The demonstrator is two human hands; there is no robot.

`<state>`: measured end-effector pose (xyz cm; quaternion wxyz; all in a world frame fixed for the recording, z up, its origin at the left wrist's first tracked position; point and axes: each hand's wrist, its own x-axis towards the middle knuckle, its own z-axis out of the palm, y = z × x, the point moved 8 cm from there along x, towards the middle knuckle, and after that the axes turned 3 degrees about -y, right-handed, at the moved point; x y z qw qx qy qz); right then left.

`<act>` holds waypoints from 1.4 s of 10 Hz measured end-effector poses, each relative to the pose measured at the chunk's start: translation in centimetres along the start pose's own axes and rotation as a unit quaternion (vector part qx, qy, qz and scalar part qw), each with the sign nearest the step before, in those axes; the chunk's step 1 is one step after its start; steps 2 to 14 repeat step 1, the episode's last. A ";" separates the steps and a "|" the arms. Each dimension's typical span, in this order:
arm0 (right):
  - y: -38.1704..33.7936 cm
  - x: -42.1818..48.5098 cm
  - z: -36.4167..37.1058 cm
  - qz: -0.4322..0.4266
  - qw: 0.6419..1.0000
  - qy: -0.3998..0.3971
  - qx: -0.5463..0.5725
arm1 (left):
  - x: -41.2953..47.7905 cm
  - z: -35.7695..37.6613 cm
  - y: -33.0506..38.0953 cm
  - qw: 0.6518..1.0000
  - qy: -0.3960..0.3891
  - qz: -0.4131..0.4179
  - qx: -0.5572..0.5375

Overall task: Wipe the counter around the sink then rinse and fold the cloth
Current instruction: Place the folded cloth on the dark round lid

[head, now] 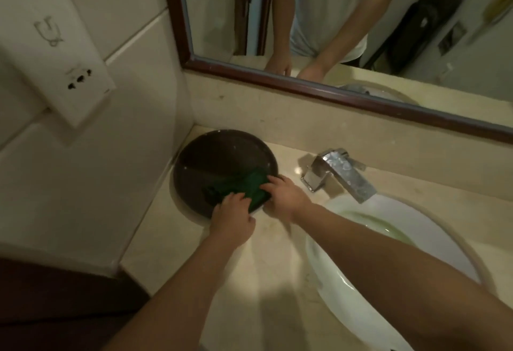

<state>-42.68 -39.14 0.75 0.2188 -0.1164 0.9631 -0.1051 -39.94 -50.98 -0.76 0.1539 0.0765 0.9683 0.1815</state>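
A dark green cloth [244, 186] lies folded on a round dark brown tray [211, 156] in the counter's far left corner. My left hand [233, 216] grips the cloth's near edge with curled fingers. My right hand [286, 196] holds the cloth's right edge, fingers curled over it. The beige counter [272, 253] runs under both forearms. The white sink [361, 295] is set into the counter at the right, partly hidden by my right forearm.
A chrome faucet [338, 173] stands behind the sink, close to my right hand. A wood-framed mirror [333, 92] runs along the back wall. A white socket plate [55, 53] is fixed on the tiled left wall. A dark ledge [55, 295] lies at lower left.
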 end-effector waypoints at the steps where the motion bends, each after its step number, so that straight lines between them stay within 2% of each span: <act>1: 0.3 -3.3 -2.5 0.002 0.998 0.039 0.055 | -1.1 1.1 -1.1 0.997 -0.011 -0.050 -0.061; 14: 0.3 -3.3 -2.5 0.002 0.998 0.039 0.055 | -1.1 1.1 -1.1 0.997 -0.011 -0.050 -0.061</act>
